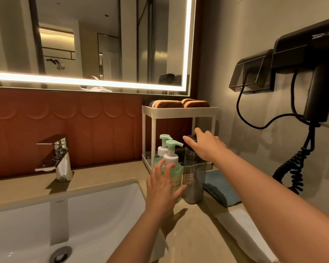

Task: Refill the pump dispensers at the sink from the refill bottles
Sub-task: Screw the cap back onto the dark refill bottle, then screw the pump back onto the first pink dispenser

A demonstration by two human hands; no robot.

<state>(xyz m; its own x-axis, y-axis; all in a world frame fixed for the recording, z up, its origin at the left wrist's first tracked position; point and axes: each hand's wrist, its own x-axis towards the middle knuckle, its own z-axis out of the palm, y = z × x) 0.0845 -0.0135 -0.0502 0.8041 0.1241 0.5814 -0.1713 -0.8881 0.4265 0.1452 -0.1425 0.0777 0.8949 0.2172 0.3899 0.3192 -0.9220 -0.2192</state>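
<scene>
A lit mirror (87,38) hangs over a beige counter (110,173) with a white sink (95,215) set into it. A black hair dryer (311,63) is fixed to the right wall. A white rack (179,112) stands in the corner and a chrome tap (60,158) stands behind the sink.

Two green pump dispensers stand at the rack's foot, touching a dark bottle (195,177). The left hand (163,188) lies spread, fingers straight, against the front dispenser (171,162). The right hand (207,145) curls over the bottle's black cap (190,142), gripping it.
</scene>
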